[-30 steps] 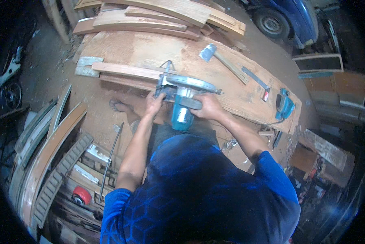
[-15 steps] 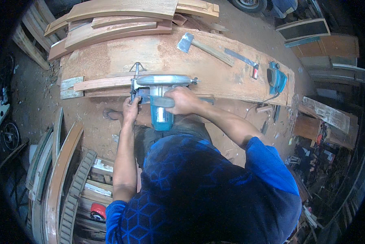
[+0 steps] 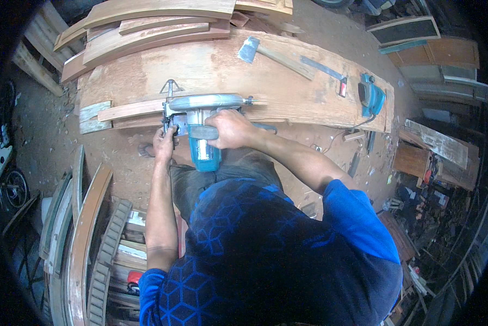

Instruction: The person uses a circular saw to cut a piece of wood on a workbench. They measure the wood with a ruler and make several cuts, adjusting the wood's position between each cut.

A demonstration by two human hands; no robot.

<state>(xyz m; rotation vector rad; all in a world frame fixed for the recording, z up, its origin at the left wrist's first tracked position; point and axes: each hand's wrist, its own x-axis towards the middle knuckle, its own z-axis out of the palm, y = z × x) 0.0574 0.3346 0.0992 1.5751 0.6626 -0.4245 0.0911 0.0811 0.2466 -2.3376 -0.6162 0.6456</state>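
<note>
A teal and silver circular saw (image 3: 206, 156) rests on a long narrow board (image 3: 131, 112) that lies along the near side of the wooden workbench (image 3: 200, 68). My right hand (image 3: 233, 129) is wrapped round the saw's grey rear handle. At the saw's left end, my left hand (image 3: 164, 143) pinches the near edge of its metal base. The silver blade guard runs lengthwise over the board, hiding the wood beneath it and the blade's cutting edge.
On the bench lie a hatchet (image 3: 248, 50), a try square (image 3: 324, 69) and a teal power planer (image 3: 372, 96) with a cord. Short wood blocks (image 3: 96, 117) sit under the board's left end. Planks (image 3: 157, 41) are stacked at the back left; more timber (image 3: 89, 217) stands at lower left.
The saw has slid left along the board, both hands moving with it and keeping their holds. The whole view has shifted slightly.
</note>
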